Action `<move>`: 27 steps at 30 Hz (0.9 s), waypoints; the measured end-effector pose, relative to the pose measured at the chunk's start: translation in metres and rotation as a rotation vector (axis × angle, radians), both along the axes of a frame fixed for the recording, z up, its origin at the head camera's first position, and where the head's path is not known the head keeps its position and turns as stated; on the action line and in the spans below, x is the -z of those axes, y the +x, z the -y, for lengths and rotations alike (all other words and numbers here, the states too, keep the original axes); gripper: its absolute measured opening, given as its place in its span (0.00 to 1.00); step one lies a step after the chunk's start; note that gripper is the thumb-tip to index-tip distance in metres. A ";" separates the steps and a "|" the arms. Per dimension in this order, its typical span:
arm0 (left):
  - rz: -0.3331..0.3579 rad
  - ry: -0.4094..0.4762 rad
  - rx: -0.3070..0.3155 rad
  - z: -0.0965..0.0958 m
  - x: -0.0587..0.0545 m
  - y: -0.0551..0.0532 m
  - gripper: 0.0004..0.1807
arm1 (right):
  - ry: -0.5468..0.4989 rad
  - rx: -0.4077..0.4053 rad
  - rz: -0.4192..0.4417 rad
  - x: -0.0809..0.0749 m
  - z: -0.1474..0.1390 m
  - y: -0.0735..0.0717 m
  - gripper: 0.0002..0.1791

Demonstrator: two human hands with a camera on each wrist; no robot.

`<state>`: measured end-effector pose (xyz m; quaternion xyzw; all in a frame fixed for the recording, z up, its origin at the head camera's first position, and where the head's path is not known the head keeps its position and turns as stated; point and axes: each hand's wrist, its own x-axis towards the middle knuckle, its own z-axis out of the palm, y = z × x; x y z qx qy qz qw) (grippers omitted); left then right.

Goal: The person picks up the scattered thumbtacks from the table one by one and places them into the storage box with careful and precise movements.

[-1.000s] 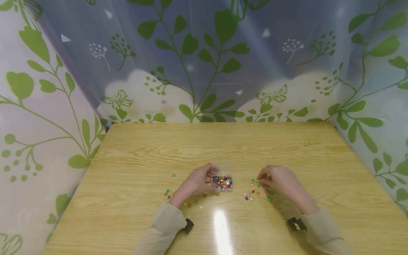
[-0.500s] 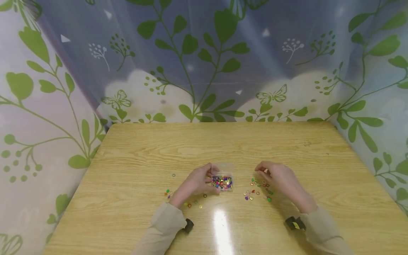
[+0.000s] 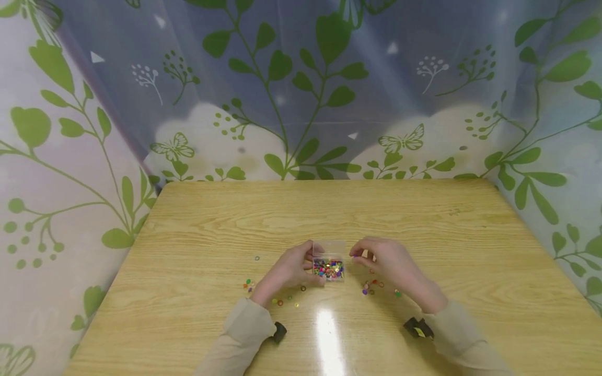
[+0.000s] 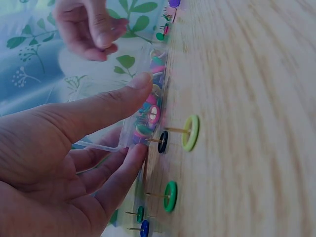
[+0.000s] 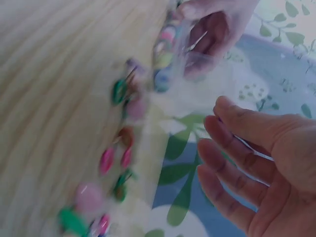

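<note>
A small clear plastic box [image 3: 342, 279] filled with colourful thumbtacks [image 3: 329, 268] stands on the table, its hinged lid [image 3: 329, 245] raised at the back. My left hand [image 3: 290, 269] grips the box from its left side, thumb at the front; in the left wrist view the thumb [image 4: 111, 106] lies along the edge. Just right of the box, my right hand [image 3: 392, 261] is raised, thumb and forefinger pinching a purple thumbtack [image 3: 355, 256]. Only a sliver of that tack shows between the fingertips in the right wrist view.
Loose thumbtacks [image 3: 365, 292] lie right of the box, some partly covered by my right hand. More tacks [image 3: 247, 282] lie left of and below my left wrist. The wooden table [image 3: 282, 209] meets a leaf-patterned curtain [image 3: 301, 104] behind.
My right hand has lifted from the scattered thumbtacks on the right and moved left to near the box, a purple tack now showing at its fingertips. My left hand stays on the box.
</note>
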<state>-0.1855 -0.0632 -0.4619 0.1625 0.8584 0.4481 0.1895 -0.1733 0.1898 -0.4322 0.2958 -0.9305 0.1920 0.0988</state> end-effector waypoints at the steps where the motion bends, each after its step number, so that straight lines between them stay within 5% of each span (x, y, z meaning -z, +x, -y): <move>1: 0.001 -0.002 -0.002 0.000 0.000 0.000 0.34 | -0.008 -0.012 0.002 -0.001 0.003 0.000 0.05; 10: -0.006 0.002 0.006 0.000 0.000 -0.001 0.35 | -0.069 -0.061 0.032 -0.005 0.018 0.002 0.07; 14: -0.001 0.007 0.004 0.000 -0.001 0.000 0.35 | -0.080 -0.041 0.073 -0.004 0.016 0.002 0.08; 22: 0.008 -0.010 -0.005 0.000 -0.002 -0.001 0.35 | -0.058 0.003 -0.028 -0.007 -0.002 -0.003 0.04; 27: 0.011 -0.021 -0.008 0.000 -0.003 0.000 0.35 | 0.002 0.061 0.009 -0.007 -0.016 -0.005 0.03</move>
